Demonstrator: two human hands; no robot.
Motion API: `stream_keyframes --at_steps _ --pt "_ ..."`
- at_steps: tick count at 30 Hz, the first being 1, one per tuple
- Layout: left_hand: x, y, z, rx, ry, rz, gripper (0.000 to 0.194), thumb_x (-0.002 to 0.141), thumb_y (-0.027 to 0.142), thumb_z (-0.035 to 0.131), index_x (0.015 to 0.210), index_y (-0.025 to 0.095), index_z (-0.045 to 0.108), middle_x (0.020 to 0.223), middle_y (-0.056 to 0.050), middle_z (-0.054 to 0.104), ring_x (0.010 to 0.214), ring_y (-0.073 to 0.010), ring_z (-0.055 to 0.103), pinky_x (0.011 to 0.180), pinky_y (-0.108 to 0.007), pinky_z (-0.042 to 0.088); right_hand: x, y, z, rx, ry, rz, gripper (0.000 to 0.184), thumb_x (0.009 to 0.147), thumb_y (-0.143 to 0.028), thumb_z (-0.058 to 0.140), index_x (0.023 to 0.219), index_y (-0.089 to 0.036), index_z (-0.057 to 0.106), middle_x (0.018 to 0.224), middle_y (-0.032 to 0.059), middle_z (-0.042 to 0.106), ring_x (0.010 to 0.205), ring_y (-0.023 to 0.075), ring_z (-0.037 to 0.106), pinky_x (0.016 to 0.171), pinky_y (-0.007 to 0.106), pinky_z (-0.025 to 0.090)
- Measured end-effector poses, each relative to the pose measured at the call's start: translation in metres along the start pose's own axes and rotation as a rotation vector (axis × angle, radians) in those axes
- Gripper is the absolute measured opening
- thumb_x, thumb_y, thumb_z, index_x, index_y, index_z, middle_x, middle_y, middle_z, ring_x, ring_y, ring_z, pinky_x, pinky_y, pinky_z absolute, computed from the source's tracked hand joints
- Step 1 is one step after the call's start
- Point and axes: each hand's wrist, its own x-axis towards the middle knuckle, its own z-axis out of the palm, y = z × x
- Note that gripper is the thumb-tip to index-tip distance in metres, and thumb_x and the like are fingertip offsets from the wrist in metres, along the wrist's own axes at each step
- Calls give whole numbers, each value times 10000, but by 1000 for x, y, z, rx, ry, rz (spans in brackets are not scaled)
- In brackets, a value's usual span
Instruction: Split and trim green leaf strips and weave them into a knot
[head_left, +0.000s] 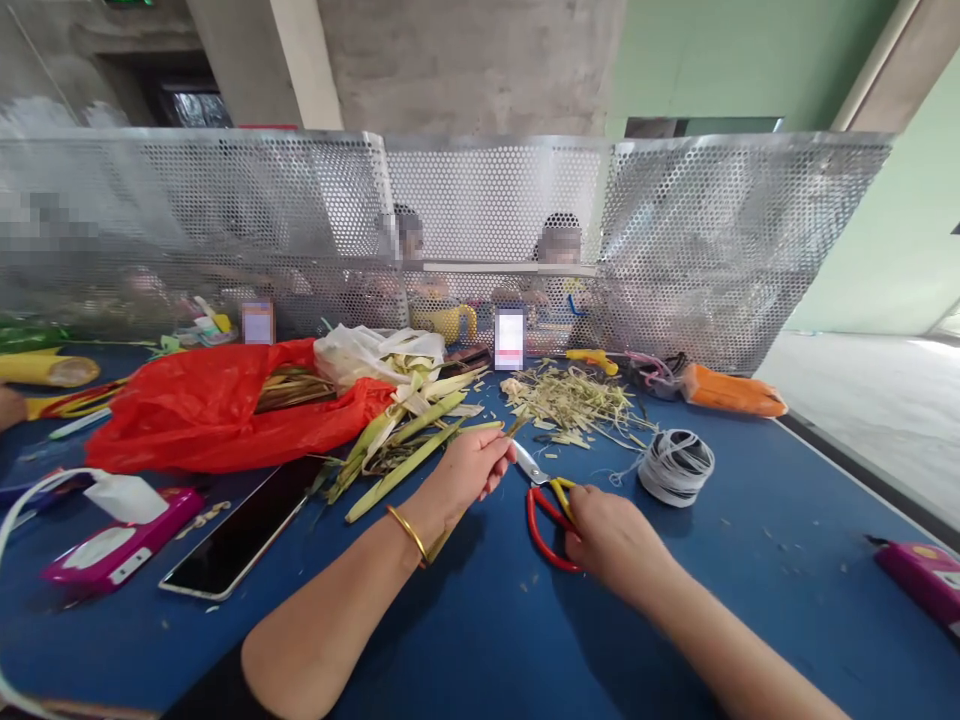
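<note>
Pinched in my left hand (474,468) is a thin strip of dried plant stalk (517,426), its tip poking out past the fingers. My right hand (615,535) grips scissors (531,465) with one red and one yellow handle loop. The blades point up and left, close to the left fingertips; whether they touch the strip I cannot tell. Behind my left hand lie green and yellowish leaf stalks (409,478). Farther back sits a heap of shredded plant trimmings (581,400). A ball of grey-white string (676,468) stands right of the scissors.
A red plastic bag (195,410) with dried stalks lies left, near a black phone (244,530) and a magenta power strip (120,550). An orange bundle (735,392) sits back right. Perforated metal panels (495,190) close off the far side, people behind them.
</note>
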Motion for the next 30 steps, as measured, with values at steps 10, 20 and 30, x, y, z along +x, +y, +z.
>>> stream_keyframes --at_steps 10,20,30 --pt "1 -10 2 -157 -97 -83 206 822 331 523 708 160 523 574 62 431 397 -33 343 372 -165 222 19 33 -17 23 195 100 236 913 -199 495 1102 -183 636 1134 124 617 934 213 640 708 269 422" --pt "-3 -8 6 -193 -193 -149 190 833 295 506 703 155 512 584 55 438 406 -28 350 368 -158 228 42 56 0 -3 112 198 185 875 -69 440 886 -116 619 971 177 663 790 226 652 580 274 348" --pt "-4 -8 6 -199 -215 -199 231 806 356 567 698 160 514 582 61 444 398 -28 359 358 -153 229 30 63 4 311 280 133 151 923 -222 340 860 -215 477 696 4 640 600 156 588 568 237 375"
